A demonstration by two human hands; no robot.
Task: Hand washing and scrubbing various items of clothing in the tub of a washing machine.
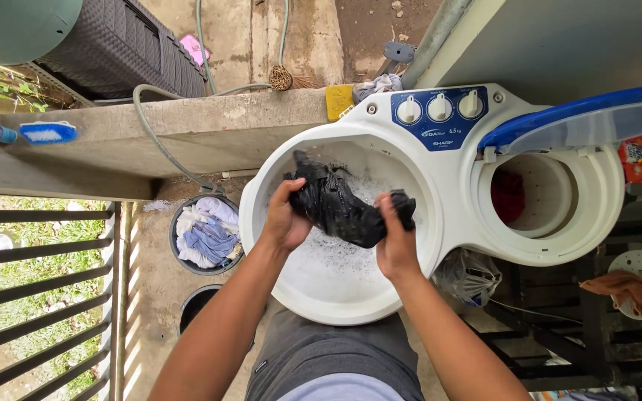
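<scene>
Both hands are gripping a wet black garment (336, 208) over the soapy wash tub (321, 286) of a white twin-tub washing machine (455, 223). The left hand (285, 219) is closing around its left side, the right hand (395, 241) clenching its right end. A bucket of laundry (206, 234) is sitting at left, and something red, probably cloth (508, 194), is lying in the spinner at right.

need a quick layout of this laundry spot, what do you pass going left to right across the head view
blue scrub brush → bucket of clothes → left hand → wet black garment → right hand → spin tub with red cloth → orange rag
</scene>
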